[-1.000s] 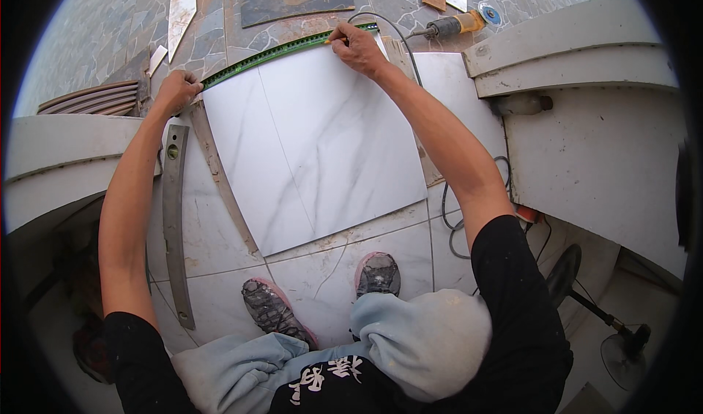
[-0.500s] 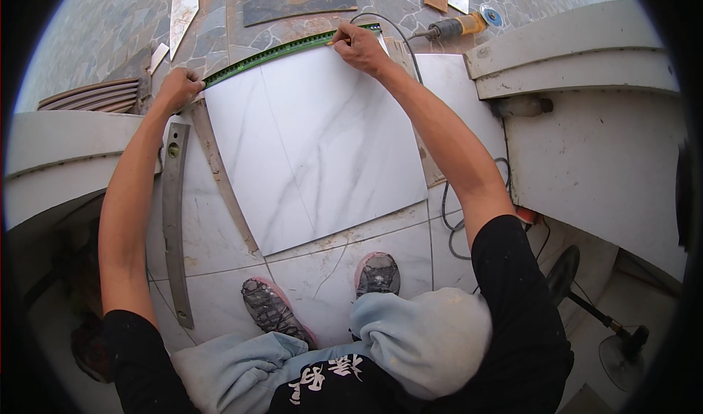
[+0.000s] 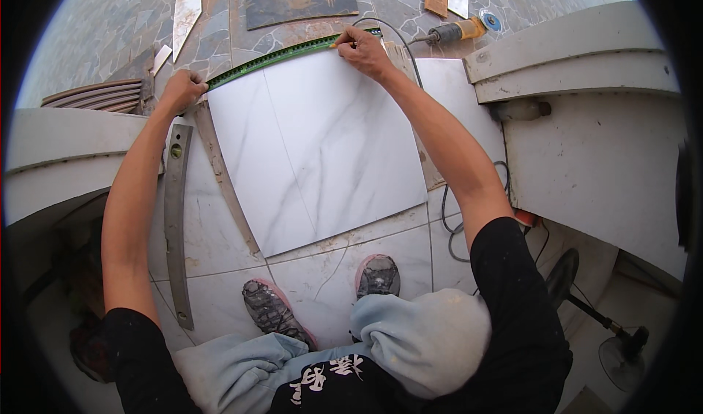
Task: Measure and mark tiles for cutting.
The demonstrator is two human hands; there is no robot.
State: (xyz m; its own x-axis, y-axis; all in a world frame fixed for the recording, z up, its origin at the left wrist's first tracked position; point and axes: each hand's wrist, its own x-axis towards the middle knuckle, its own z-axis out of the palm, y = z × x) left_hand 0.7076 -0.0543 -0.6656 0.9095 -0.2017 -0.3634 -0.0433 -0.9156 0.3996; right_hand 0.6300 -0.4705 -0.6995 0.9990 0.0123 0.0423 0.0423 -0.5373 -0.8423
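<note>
A large white marble-look tile (image 3: 329, 143) lies in front of my feet, with a thin line running down its left part. Along its far edge stretches a green strip with a row of dark holes or marks (image 3: 285, 51). My left hand (image 3: 183, 92) is closed, its fingertips pinching the strip's left end at the tile's far left corner. Close to the strip's right end is my right hand (image 3: 362, 51), its fingers bent around a thin yellow-orange pencil (image 3: 338, 45). The pencil's tip is by the strip's near edge and is too small to make out clearly.
A grey spirit level (image 3: 176, 224) lies left of the tile. A yellow power tool (image 3: 454, 31) with a black cord rests beyond it at right. White walls (image 3: 578, 48) flank both sides. A dark board (image 3: 300, 0) and tile offcuts (image 3: 187, 11) lie on stone paving.
The view has shifted very slightly. Both hands keep their places at the strip, and the tile has not moved.
</note>
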